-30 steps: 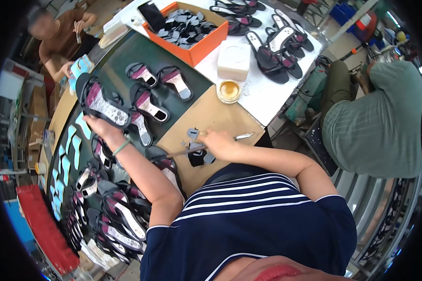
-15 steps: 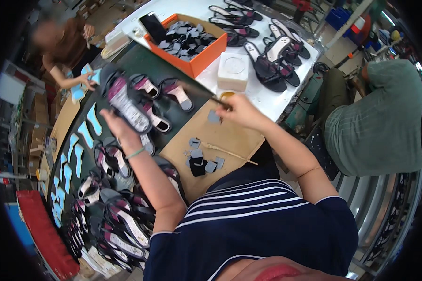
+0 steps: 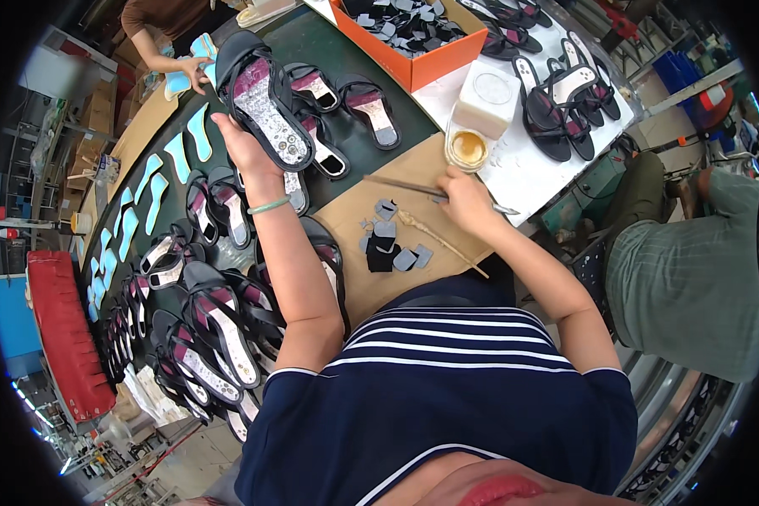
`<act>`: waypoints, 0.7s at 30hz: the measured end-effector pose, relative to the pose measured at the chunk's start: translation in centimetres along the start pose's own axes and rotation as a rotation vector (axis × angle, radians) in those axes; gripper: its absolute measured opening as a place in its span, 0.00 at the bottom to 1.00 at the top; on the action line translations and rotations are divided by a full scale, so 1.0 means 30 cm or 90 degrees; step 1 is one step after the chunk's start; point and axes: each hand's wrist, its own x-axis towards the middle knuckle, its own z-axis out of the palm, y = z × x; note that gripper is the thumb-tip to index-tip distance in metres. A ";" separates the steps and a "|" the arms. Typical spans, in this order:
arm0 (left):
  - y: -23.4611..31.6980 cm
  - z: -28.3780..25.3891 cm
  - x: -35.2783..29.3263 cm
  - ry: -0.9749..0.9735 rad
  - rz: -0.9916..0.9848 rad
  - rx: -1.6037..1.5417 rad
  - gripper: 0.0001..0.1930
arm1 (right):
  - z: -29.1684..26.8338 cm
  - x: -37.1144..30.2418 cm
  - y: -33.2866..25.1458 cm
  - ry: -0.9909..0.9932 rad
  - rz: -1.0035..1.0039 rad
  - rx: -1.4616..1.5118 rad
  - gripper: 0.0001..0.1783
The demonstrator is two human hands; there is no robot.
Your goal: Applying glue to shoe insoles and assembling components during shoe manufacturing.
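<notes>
My left hand [image 3: 251,156] holds up a black sandal [image 3: 271,122] with its sole-side bed facing me, pale and speckled with a purple band. Between the fingers of my right hand [image 3: 465,201] is a thin dark stick-like tool [image 3: 396,183], pointing left over the brown cardboard [image 3: 358,221]; its other end, pale, sticks out past my wrist. Just beyond that hand stands a small cup of yellowish glue [image 3: 467,150]. On the cardboard lie several grey and black patches [image 3: 385,244] and a crusted stick [image 3: 443,240].
A white block-shaped container [image 3: 487,97] stands behind the cup. Farther back is an orange box [image 3: 449,61] of small patches. Sandals [image 3: 371,114] cover much of the green table, with light-blue insoles [image 3: 177,158] at left. A co-worker's hand [image 3: 196,74] touches insoles; another person [image 3: 691,261] sits at right.
The view has shifted, so the table sits higher and farther right. My right hand has drawn back toward me with the tool, uncovering the glue cup. My left hand still holds the sandal.
</notes>
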 end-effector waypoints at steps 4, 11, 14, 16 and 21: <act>-0.016 0.010 -0.008 -0.031 -0.040 0.004 0.34 | -0.010 0.019 0.017 -0.029 0.045 -0.003 0.11; -0.037 0.042 -0.023 -0.061 -0.065 0.003 0.34 | 0.035 -0.020 0.039 0.015 -0.011 -0.067 0.13; -0.029 0.074 -0.050 -0.091 -0.072 0.030 0.34 | 0.046 -0.041 0.033 0.060 -0.057 -0.114 0.07; -0.028 0.080 -0.051 -0.065 -0.066 0.047 0.33 | 0.046 -0.043 0.023 0.054 -0.080 -0.141 0.05; -0.020 0.067 -0.043 -0.057 -0.073 0.052 0.33 | 0.028 -0.039 0.028 0.024 -0.144 -0.161 0.05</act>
